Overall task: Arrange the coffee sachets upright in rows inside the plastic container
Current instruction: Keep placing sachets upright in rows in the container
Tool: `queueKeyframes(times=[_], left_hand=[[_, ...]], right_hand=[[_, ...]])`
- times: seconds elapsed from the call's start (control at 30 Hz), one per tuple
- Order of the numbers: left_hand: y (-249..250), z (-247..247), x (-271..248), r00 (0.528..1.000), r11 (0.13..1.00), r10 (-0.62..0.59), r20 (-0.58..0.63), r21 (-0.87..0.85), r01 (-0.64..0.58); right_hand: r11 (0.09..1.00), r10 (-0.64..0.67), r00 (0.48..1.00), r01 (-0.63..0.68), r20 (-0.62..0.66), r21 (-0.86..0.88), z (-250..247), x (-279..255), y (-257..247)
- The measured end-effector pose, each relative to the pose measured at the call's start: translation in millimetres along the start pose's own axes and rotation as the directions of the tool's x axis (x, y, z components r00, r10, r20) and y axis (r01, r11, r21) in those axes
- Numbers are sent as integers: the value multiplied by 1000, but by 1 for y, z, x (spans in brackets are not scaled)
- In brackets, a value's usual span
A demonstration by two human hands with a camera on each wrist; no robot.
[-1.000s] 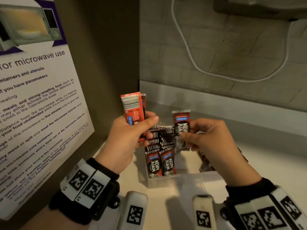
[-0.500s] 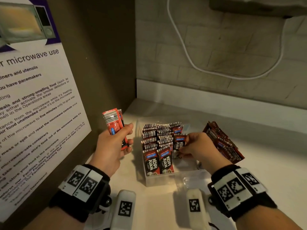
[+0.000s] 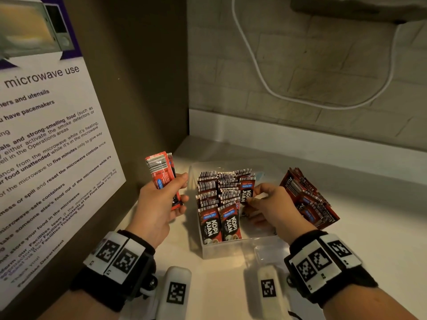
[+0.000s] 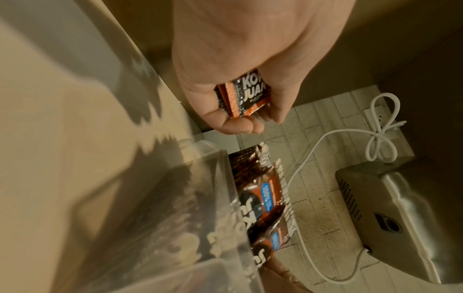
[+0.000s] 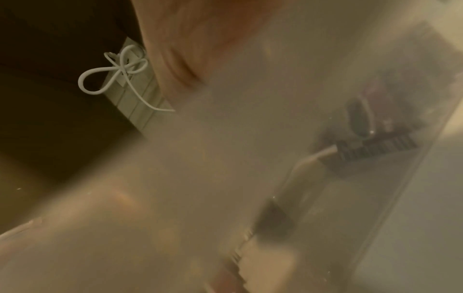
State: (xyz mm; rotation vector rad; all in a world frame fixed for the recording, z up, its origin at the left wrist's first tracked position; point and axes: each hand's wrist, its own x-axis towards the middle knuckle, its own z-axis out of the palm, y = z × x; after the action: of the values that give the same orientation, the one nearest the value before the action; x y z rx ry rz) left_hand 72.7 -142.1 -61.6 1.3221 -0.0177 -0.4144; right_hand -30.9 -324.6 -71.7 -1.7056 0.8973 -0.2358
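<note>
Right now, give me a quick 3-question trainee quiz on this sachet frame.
1. True or false: the left hand holds spare sachets outside the plastic container.
2. The right hand pinches a sachet: A) over the loose pile, B) inside the container, C) against the microwave notice.
3. Fill in: the loose pile lies to the container's ____.

Key: 1 true; 2 B; 3 right.
</note>
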Motion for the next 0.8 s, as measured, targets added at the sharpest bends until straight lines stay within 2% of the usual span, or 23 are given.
queueKeyframes(times=[0.4, 0.63, 0.8], left_hand=[[-3, 0, 0, 1000, 1000, -9, 5, -10, 9], [-4, -1, 1, 1000, 1000, -8, -8, -5, 8], [-3, -1, 0, 1000, 1000, -17, -22, 3, 17]], right_hand=[[996, 38, 998, -41, 46, 80, 0, -1, 2], [1000, 26, 986, -24, 163, -15, 0, 0, 5], [1000, -15, 980, 16, 196, -8, 0, 0, 5]])
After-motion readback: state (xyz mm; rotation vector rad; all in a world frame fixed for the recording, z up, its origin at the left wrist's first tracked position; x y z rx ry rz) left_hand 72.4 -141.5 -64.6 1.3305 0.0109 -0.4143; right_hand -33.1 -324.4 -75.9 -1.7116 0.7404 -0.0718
